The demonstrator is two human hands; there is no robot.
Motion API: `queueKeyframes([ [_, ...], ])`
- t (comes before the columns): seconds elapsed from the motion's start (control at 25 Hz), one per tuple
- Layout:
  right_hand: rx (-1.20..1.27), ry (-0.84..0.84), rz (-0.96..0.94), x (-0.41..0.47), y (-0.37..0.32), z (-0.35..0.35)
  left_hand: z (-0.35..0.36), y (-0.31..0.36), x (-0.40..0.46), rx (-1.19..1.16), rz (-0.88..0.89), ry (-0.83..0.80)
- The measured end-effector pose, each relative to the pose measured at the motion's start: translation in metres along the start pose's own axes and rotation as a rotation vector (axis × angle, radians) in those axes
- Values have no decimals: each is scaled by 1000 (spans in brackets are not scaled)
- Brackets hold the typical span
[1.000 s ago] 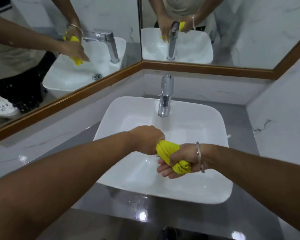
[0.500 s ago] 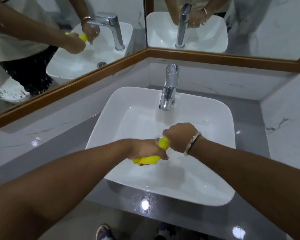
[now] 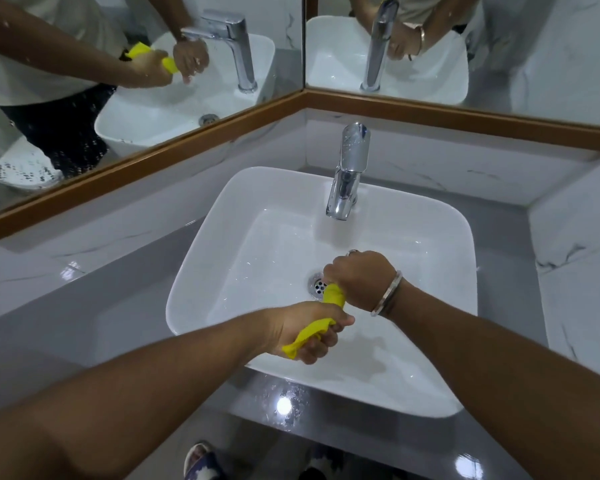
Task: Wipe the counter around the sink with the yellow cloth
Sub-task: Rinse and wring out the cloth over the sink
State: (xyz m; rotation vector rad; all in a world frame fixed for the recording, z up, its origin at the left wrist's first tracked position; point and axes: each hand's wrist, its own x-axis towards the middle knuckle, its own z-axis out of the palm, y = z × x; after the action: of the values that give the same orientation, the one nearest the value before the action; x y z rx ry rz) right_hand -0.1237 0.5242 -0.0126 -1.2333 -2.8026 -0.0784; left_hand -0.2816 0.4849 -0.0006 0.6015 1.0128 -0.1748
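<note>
A yellow cloth [image 3: 333, 296], twisted into a tight rope, is held above the white sink basin [image 3: 222, 258]. My left hand [image 3: 302, 332] grips its near end, and a short yellow tail sticks out below the fist. My right hand [image 3: 359, 277], with a metal bangle on the wrist, grips the far end just over the drain [image 3: 316, 285]. Both fists are closed around the cloth, close together. The grey counter [image 3: 118, 306] surrounds the basin.
A chrome tap [image 3: 349, 174] stands at the back of the basin. Wood-framed mirrors [image 3: 153, 64] line the corner above a white marble upstand. A white marble wall [image 3: 579, 271] closes the right side. Water spots lie on the counter's front strip [image 3: 284, 396].
The hands have twisted the cloth: the right fist turned from palm up, low, to knuckles up over the drain, while the left dropped nearer the front rim. The view has tilted down.
</note>
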Motion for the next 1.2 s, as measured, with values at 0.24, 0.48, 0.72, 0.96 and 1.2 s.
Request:
queueKeyframes([
  [0.24,344,-514,308,-27,1,-41,-11,-4,-25,1507,515,962],
  [0.48,740,-626,488,-28,4,-88,-25,13,-55,1206,598,600],
  [0.72,1125,-493,853,-29,-19,-91,-23,30,-68,716,401,253],
  [0.96,852,-367,954,-58,-45,-88,-46,41,-56,1199,554,134],
  [1.2,693,-107,1147,-64,-75,-90,-49,62,-61,1448,727,229],
])
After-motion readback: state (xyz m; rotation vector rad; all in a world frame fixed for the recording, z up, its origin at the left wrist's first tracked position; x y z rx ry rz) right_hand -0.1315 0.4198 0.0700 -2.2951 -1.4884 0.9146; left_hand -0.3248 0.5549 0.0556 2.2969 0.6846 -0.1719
